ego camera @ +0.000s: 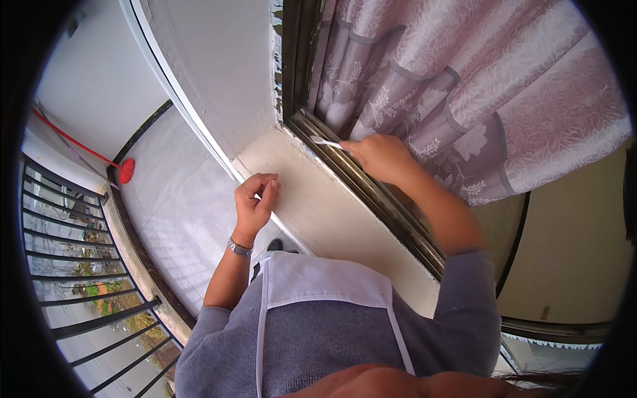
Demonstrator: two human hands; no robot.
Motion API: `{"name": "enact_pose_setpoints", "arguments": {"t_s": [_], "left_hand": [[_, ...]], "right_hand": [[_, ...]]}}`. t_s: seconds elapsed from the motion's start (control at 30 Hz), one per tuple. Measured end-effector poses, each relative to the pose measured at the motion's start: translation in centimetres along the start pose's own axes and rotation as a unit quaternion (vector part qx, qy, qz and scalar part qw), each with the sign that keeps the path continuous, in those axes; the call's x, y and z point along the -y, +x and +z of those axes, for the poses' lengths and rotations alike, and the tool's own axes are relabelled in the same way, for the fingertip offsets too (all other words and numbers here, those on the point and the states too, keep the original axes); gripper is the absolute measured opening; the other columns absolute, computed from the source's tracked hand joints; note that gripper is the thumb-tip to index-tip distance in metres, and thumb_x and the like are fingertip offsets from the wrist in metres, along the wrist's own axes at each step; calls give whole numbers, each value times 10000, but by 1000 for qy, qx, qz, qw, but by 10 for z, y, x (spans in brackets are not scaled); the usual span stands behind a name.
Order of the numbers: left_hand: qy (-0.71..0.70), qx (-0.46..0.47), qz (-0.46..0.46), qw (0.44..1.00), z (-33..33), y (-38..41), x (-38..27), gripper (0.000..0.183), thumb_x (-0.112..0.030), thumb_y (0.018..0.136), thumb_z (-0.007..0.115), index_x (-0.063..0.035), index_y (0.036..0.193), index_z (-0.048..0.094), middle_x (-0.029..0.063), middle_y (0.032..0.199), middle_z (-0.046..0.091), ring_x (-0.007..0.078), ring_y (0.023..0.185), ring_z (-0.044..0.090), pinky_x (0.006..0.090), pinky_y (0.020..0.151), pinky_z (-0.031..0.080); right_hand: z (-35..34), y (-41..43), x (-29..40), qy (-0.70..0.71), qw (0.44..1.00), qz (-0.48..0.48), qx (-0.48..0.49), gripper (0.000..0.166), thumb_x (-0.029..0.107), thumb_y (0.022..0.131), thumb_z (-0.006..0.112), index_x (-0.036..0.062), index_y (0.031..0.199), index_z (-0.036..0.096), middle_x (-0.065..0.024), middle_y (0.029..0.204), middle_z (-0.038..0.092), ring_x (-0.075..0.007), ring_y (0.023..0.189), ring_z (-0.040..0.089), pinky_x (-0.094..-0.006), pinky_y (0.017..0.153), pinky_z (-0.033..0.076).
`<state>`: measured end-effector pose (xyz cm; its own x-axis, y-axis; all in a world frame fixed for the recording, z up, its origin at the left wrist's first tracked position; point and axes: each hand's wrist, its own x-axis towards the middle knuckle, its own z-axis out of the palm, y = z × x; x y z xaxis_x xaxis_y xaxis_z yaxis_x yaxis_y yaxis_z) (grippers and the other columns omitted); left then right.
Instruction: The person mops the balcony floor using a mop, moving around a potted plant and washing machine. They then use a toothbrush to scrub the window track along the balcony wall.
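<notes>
My right hand (380, 156) grips the handle of a small white toothbrush (329, 143). The brush head reaches over the far end of a metal sliding-window track (358, 171), near the corner of the frame. Grime darkens the grooves of this track. Above the pale windowsill (313, 199), my left hand (255, 203) is loosely curled, its thumb against the index finger. Nothing shows in the left hand, and a metal watch (240, 247) circles its wrist. Behind the right hand hangs a pink and mauve patterned curtain (428, 94).
Peeling paint (276, 64) lines the wall beside the window frame. To the left, a black railing (74, 253) borders the tiled balcony floor (174, 199). A red-headed mop (126, 170) leans in the balcony corner. I wear a white apron (328, 281).
</notes>
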<state>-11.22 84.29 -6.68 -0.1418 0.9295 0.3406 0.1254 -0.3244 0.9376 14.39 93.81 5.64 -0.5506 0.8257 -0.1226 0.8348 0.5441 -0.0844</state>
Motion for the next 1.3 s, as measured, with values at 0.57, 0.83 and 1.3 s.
{"name": "enact_pose_setpoints", "arguments": {"t_s": [0.57, 0.83, 1.3], "left_hand": [[84, -36, 144, 985, 10, -4, 7, 150, 73, 820, 563, -24, 909, 634, 54, 765, 589, 126, 569, 523, 228, 502, 411], [117, -41, 149, 981, 8, -10, 8, 164, 86, 775, 553, -28, 870, 623, 84, 767, 599, 197, 603, 541, 284, 522, 419], [118, -35, 164, 979, 14, -11, 4, 186, 96, 746, 532, -22, 857, 623, 106, 771, 598, 242, 644, 570, 314, 566, 454]], "right_hand": [[28, 51, -12, 24, 987, -42, -154, 295, 185, 914, 496, 186, 1158, 661, -146, 810, 673, -329, 732, 650, -456, 663, 504], [-31, -38, 21, -56, 997, 10, 45, 331, 142, 912, 482, 213, 1194, 640, -144, 820, 662, -327, 740, 648, -454, 690, 506], [27, 34, 3, 59, 997, 16, -57, 325, 233, 926, 510, 205, 1231, 618, -197, 842, 652, -378, 784, 630, -488, 721, 487]]}}
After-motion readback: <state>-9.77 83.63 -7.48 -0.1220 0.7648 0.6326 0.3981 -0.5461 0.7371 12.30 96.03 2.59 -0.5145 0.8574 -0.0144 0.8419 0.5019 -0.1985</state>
